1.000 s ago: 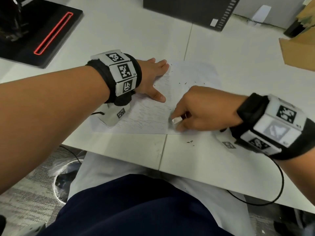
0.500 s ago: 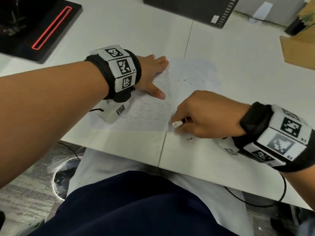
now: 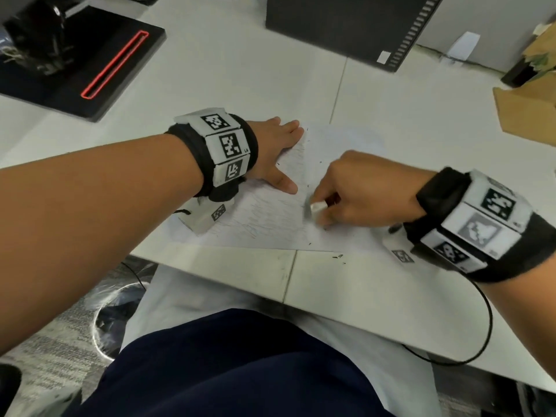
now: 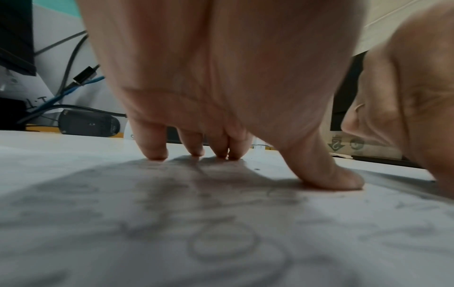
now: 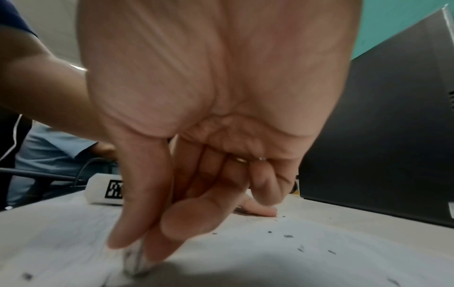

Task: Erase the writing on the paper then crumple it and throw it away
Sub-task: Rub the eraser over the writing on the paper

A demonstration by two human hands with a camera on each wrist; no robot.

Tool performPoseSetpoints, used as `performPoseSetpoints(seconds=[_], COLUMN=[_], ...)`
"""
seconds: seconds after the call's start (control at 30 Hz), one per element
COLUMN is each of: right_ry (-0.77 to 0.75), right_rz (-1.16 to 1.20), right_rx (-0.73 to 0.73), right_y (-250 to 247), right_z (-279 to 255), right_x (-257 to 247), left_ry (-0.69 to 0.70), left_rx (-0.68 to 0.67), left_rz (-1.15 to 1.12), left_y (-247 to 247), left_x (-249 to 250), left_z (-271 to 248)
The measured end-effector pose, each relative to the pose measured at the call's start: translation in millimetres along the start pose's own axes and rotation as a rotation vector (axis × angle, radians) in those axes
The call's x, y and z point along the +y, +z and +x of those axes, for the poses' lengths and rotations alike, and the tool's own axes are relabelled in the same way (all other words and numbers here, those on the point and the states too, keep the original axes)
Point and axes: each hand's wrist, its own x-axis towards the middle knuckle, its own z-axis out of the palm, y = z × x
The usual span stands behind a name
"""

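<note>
A white sheet of paper (image 3: 264,221) with grey pencil writing lies flat near the table's front edge; its right half looks mostly blank. My left hand (image 3: 276,152) lies on the sheet's left part, fingers straight and spread, fingertips (image 4: 152,153) and thumb pressing the paper (image 4: 221,242) down. My right hand (image 3: 355,194) pinches a small white eraser (image 3: 317,209) between thumb and fingers and holds its tip on the paper at mid-sheet. The right wrist view shows the eraser (image 5: 135,262) pressed on the paper (image 5: 61,233) under the fingertips.
Dark eraser crumbs (image 3: 338,256) lie scattered on the sheet and the white table (image 3: 406,130). A black device with a red slot (image 3: 114,64) stands far left, a dark box (image 3: 346,25) at the back, cardboard (image 3: 526,112) far right. A bin (image 3: 120,314) sits on the floor below left.
My right hand with the eraser has slid up the sheet, away from its front edge and slightly toward the left thumb. The left hand has stayed pressed in place.
</note>
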Motion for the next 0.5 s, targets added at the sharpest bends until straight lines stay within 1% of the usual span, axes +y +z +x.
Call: performPoseSetpoints(seconds=[0.1, 0.13, 0.17, 0.27, 0.33, 0.4, 0.5], right_ry=[0.0, 0.007, 0.019, 0.098, 0.164, 0.174, 0.165], right_rz=[0.089, 0.127, 0.159, 0.173, 0.153, 0.113, 0.044], right_rx=[-0.105, -0.102, -0.056, 0.216, 0.317, 0.323, 0.276], right_y=[-2, -4, -6, -19, -29, -35, -37], right_z=[-5, -4, 0, 21, 33, 44, 59], right_x=[2, 5, 10, 31, 42, 47, 48], left_ry=[-0.01, -0.016, -0.022, -0.034, -0.044, -0.052, -0.055], left_rx=[0.024, 0.032, 0.038, 0.022, -0.004, -0.02, -0.038], left_rz=[-0.004, -0.012, -0.016, 0.001, 0.03, 0.055, 0.061], left_y=[2, 3, 3, 2, -1, -2, -2], left_x=[7, 8, 8, 7, 8, 8, 5], left_z=[-5, -7, -8, -11, -13, -14, -14])
